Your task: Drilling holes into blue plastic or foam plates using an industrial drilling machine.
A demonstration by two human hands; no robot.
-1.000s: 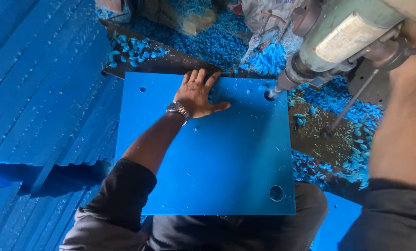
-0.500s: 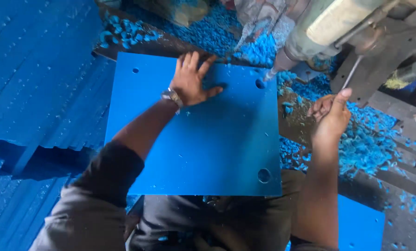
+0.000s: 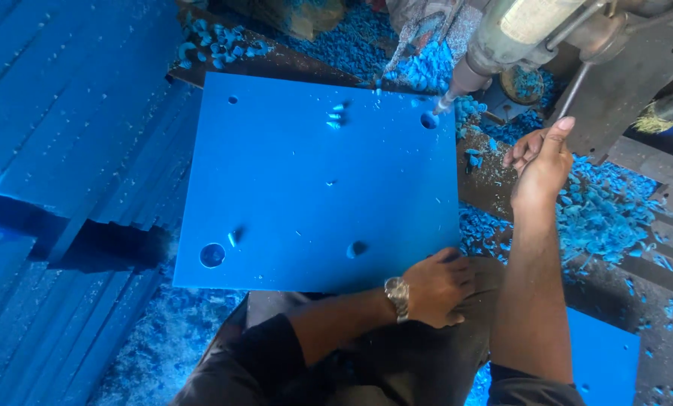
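A large blue plastic sheet (image 3: 314,195) lies flat under a drill press (image 3: 517,30). Its bit (image 3: 443,105) hangs just above a hole (image 3: 429,120) at the sheet's far right corner. My left hand (image 3: 438,289), with a wristwatch, grips the sheet at its near right corner. To the right of the sheet, my right hand (image 3: 539,162) is curled around the lower end of the drill's metal lever (image 3: 581,86), thumb pointing up. Two more holes (image 3: 212,256) show near the sheet's front edge.
A stack of blue sheets (image 3: 66,113) fills the left side. Blue plastic shavings (image 3: 600,210) cover the machine table and floor on the right and at the back. Another blue sheet (image 3: 603,353) lies low at the right, beside my knee.
My left hand left the sheet's far edge and now holds its near right corner; the sheet has shifted under the bit. My right hand rose to the lever.
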